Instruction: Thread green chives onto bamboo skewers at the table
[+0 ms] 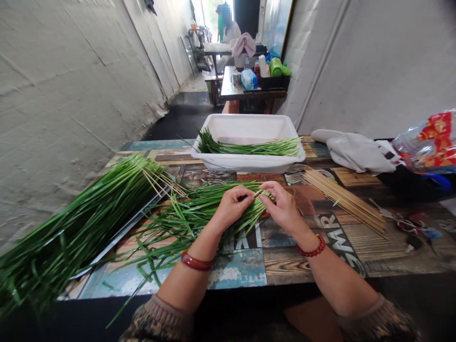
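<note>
Pale walls (71, 95) to both sides, and between them a patchwork surface (292, 266) with wood-grain and lettered panels. Along its left side, a big stack (96, 213) of long green leaves, tips down toward the near left corner, on a metal tray (114, 243). At the far edge, a white tub (249, 166), with a smaller bunch (249, 148) of greens laid lengthwise inside, leaf ends left, pale stalk ends right. In the middle, a loose pile (192, 209) of the same greens, directly under and beside both hands, leaves fanned left, stalk ends right. Far right, a shiny red-printed bag (436, 140); just left of it, a crumpled white cloth (359, 151). In front of the cloth, a slanting sheaf of thin sticks (351, 205); a few more (160, 183) across the stack's end. Left grip (233, 204) and right grip (281, 204) close together over the pile's stalk ends, thumb and fingertips of each pinched on one thin piece (257, 194); too small to tell whether stalk or stick. Right of the sheaf, scissors (404, 223), partly blurred. On the left wrist, a red-brown bangle (197, 261); on the right, red beads (310, 246). Smallest, a green scrap (337, 202) on the sheaf.
</note>
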Demonstrator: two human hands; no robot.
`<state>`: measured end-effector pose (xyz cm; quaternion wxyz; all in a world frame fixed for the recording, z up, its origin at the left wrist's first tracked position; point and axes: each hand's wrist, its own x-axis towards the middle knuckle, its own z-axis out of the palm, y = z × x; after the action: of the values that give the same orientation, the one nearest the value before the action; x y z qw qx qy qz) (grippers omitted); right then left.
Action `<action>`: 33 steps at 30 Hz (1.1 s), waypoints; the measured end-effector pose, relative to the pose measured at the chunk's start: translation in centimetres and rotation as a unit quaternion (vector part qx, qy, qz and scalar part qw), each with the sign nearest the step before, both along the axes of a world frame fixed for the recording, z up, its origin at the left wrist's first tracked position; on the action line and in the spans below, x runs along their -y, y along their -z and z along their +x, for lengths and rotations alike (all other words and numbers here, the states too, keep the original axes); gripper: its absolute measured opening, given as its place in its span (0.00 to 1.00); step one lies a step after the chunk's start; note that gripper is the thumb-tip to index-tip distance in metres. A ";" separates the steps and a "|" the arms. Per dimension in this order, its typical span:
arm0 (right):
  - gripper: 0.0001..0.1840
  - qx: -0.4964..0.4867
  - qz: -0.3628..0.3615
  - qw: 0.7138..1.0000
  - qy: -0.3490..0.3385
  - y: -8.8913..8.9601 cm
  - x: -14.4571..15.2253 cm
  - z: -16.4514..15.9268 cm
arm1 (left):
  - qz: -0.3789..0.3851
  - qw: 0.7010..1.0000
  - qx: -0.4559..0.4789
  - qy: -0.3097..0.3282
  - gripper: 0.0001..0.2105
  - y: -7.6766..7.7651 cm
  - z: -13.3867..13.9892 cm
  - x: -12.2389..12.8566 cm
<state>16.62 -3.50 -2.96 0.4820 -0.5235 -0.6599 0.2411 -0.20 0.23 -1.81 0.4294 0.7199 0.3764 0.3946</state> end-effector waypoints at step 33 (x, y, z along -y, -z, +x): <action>0.11 0.124 0.105 0.987 -0.008 -0.6 -0.3 1.5 | -0.047 0.997 0.029 -0.045 0.18 -0.9 -1.1 -0.6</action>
<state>18.08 -3.23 -2.37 0.4469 -0.4908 -0.7402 0.1073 -1.34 0.87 -0.88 0.4550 0.6694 0.4142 0.4163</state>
